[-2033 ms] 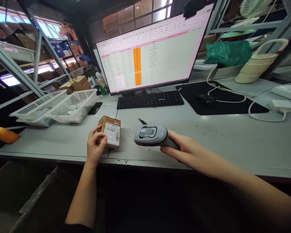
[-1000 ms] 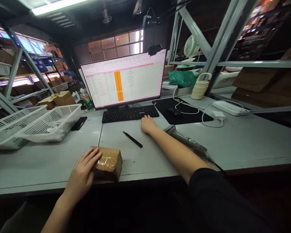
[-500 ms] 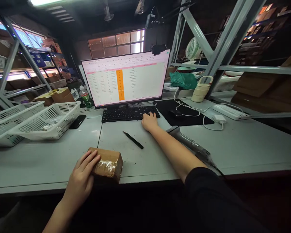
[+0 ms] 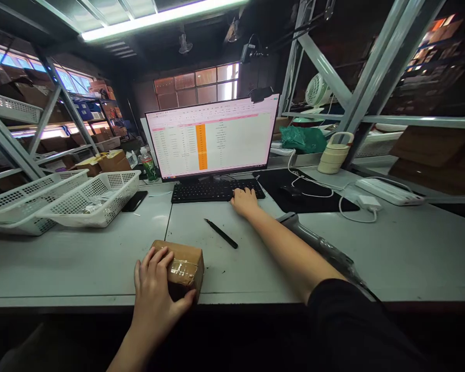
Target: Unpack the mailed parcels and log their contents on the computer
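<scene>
A small brown cardboard box [image 4: 188, 254] with shiny clear tape sits at the table's front edge. My left hand [image 4: 155, 284] grips it, fingers over the top and left side, thumb against the front near the lower right. On the right end of the black keyboard [image 4: 201, 191], my right hand [image 4: 246, 202] rests with its fingers stretched out over the keys. Between the hands lies a slim black pen-shaped tool [image 4: 221, 233]. Beyond the keyboard stands a monitor [image 4: 240, 139] showing a spreadsheet with an orange column.
Under my right forearm lies a grey handheld scanner [image 4: 321, 245]. A mouse [image 4: 290, 192] and white cable are on the black mat [image 4: 313, 204]. White baskets [image 4: 101, 219] and a phone [image 4: 135, 201] stand left. A cream cup [image 4: 333, 155] and white power strip [image 4: 389, 191] are right.
My left thumb has moved round to the box's front, and the fingers have spread over its top. My right hand stays at the keyboard. The whole view has shifted slightly.
</scene>
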`<move>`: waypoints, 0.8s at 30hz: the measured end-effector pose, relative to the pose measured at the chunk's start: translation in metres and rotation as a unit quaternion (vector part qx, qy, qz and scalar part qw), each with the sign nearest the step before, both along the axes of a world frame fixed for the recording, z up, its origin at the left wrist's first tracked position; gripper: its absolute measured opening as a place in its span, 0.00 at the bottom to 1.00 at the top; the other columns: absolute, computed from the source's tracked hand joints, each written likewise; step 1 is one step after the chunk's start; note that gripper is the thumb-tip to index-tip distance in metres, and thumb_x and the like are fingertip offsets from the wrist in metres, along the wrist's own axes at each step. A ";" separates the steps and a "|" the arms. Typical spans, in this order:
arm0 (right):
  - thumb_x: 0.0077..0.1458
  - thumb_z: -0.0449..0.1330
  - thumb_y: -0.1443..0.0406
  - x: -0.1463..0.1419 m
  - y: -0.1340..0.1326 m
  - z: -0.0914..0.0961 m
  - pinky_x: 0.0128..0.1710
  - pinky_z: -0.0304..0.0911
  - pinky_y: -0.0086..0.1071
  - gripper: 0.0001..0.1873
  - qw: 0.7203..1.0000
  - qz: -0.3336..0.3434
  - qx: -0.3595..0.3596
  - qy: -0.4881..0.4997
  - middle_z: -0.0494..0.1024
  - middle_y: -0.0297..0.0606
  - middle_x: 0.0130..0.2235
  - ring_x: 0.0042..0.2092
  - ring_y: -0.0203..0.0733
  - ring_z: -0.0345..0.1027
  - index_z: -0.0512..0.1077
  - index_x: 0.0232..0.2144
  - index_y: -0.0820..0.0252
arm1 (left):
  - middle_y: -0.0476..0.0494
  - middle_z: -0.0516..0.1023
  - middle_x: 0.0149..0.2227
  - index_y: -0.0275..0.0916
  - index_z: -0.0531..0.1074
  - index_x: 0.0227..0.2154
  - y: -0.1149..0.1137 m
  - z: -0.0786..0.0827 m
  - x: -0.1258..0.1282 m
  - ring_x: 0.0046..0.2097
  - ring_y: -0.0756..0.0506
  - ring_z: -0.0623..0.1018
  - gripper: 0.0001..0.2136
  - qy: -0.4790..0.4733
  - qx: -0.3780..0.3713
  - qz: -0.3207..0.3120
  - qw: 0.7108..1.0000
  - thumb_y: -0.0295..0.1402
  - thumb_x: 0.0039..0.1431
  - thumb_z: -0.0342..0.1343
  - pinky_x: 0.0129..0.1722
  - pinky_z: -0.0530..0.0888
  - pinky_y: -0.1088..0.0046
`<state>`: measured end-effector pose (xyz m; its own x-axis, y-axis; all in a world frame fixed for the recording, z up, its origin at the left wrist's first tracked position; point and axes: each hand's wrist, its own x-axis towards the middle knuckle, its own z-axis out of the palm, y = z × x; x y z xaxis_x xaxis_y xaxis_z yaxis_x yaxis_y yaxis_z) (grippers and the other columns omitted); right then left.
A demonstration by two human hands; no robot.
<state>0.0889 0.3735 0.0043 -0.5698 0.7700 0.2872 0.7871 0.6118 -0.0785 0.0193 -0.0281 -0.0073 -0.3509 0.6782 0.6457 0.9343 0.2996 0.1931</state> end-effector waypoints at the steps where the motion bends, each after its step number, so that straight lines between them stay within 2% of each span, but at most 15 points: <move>1: 0.64 0.47 0.63 0.001 -0.002 -0.002 0.64 0.44 0.51 0.23 1.000 -0.011 -0.011 -0.006 0.73 0.61 0.56 0.61 0.59 0.57 0.67 0.55 0.73 | 0.32 0.68 0.62 0.40 0.60 0.59 0.001 0.000 0.001 0.67 0.27 0.61 0.31 0.003 0.002 -0.002 1.000 0.41 0.55 0.62 0.63 0.58 0.34; 5: 0.63 0.49 0.64 0.006 -0.006 -0.007 0.63 0.44 0.56 0.23 0.997 -0.041 -0.055 -0.027 0.72 0.62 0.57 0.61 0.62 0.59 0.67 0.55 0.75 | 0.32 0.68 0.62 0.40 0.60 0.60 0.001 0.000 0.003 0.67 0.27 0.62 0.30 0.003 0.002 -0.006 1.000 0.41 0.56 0.61 0.63 0.59 0.36; 8: 0.64 0.48 0.65 0.009 -0.011 -0.001 0.65 0.39 0.59 0.23 0.997 -0.043 -0.061 -0.022 0.70 0.59 0.60 0.66 0.64 0.51 0.67 0.57 0.72 | 0.31 0.68 0.62 0.40 0.59 0.60 -0.001 -0.001 0.002 0.66 0.27 0.62 0.31 0.003 0.003 -0.008 1.000 0.41 0.56 0.61 0.62 0.60 0.37; 10: 0.65 0.46 0.65 0.010 -0.017 0.008 0.65 0.39 0.59 0.23 0.998 -0.036 -0.057 -0.009 0.67 0.58 0.63 0.68 0.63 0.48 0.65 0.58 0.71 | 0.31 0.68 0.62 0.40 0.59 0.60 -0.002 -0.002 0.001 0.66 0.27 0.62 0.31 0.011 0.003 -0.015 1.000 0.41 0.55 0.62 0.62 0.61 0.37; 12: 0.65 0.45 0.65 0.010 -0.028 0.019 0.64 0.46 0.55 0.23 0.998 -0.010 -0.062 -0.004 0.69 0.56 0.62 0.66 0.60 0.53 0.65 0.59 0.68 | 0.32 0.68 0.62 0.41 0.60 0.60 -0.002 -0.004 0.002 0.67 0.26 0.61 0.31 0.014 0.008 -0.022 1.000 0.38 0.54 0.62 0.62 0.59 0.35; 14: 0.66 0.46 0.62 0.012 -0.046 0.025 0.59 0.56 0.47 0.22 0.996 0.039 -0.084 -0.015 0.74 0.53 0.57 0.60 0.56 0.63 0.67 0.58 0.64 | 0.34 0.68 0.62 0.43 0.62 0.59 -0.001 -0.005 0.004 0.68 0.26 0.57 0.30 0.005 0.016 -0.021 1.000 0.34 0.53 0.61 0.63 0.55 0.32; 16: 0.66 0.51 0.57 0.014 -0.070 0.023 0.51 0.63 0.39 0.23 0.988 0.102 -0.112 -0.037 0.78 0.49 0.53 0.54 0.51 0.71 0.68 0.58 0.60 | 0.35 0.68 0.61 0.44 0.63 0.57 0.003 -0.006 0.005 0.69 0.24 0.55 0.29 -0.002 0.026 -0.024 0.999 0.35 0.52 0.63 0.62 0.52 0.30; 18: 0.63 0.56 0.55 0.018 -0.094 0.016 0.49 0.65 0.36 0.26 0.978 0.157 -0.126 -0.056 0.79 0.46 0.53 0.53 0.50 0.72 0.67 0.60 0.57 | 0.34 0.69 0.59 0.44 0.65 0.55 0.007 -0.006 0.005 0.68 0.24 0.57 0.29 -0.005 0.042 -0.032 0.999 0.39 0.51 0.66 0.62 0.55 0.32; 21: 0.62 0.56 0.66 0.025 -0.119 0.005 0.55 0.62 0.35 0.29 0.969 0.201 -0.128 -0.063 0.75 0.48 0.58 0.59 0.50 0.68 0.63 0.65 0.59 | 0.36 0.72 0.56 0.43 0.67 0.52 0.012 0.001 -0.001 0.63 0.28 0.63 0.27 -0.027 0.076 -0.037 0.996 0.41 0.50 0.68 0.62 0.60 0.42; 24: 0.59 0.53 0.73 0.034 -0.123 0.008 0.57 0.61 0.37 0.31 0.968 0.206 -0.132 -0.058 0.72 0.54 0.60 0.59 0.52 0.68 0.63 0.65 0.66 | 0.39 0.73 0.54 0.43 0.70 0.49 0.012 0.010 -0.016 0.60 0.33 0.67 0.21 -0.099 0.124 -0.050 0.986 0.39 0.52 0.64 0.62 0.63 0.48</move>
